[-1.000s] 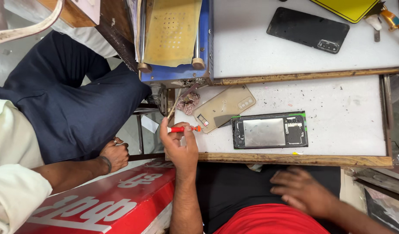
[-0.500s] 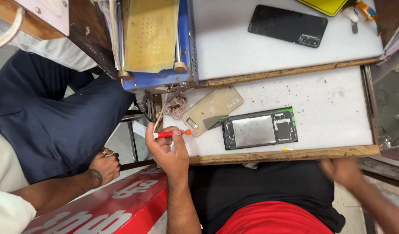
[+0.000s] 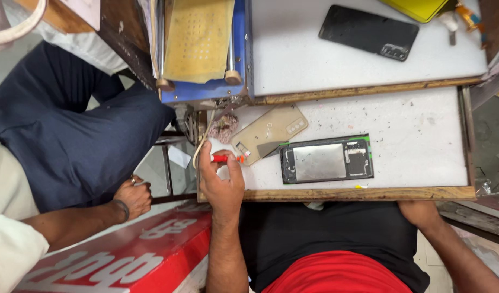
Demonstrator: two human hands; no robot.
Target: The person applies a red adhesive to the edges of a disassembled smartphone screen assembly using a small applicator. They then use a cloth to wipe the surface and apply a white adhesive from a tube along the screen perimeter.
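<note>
Surface: white surface (image 3: 412, 135), opened phone (image 3: 326, 160) lying flat.
Left hand (image 3: 221, 182): pinches red tool (image 3: 222, 158) left of phone, tip toward tan cover (image 3: 268, 133).
Right hand: below edge, cannot tell.

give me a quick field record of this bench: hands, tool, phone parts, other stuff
left hand: on the near left corner of the white worktop, gripping a red-handled tool
tool: red-handled tool, tip towards the tan back cover
right hand: out of view below the bench edge; only the forearm shows
opened phone: lying flat, inner side up, green trim at its edges
tan back cover: beside the opened phone, tilted
black phone: on the upper shelf
blue machine: with a yellowish pad on top
other person: hand resting at left
</note>
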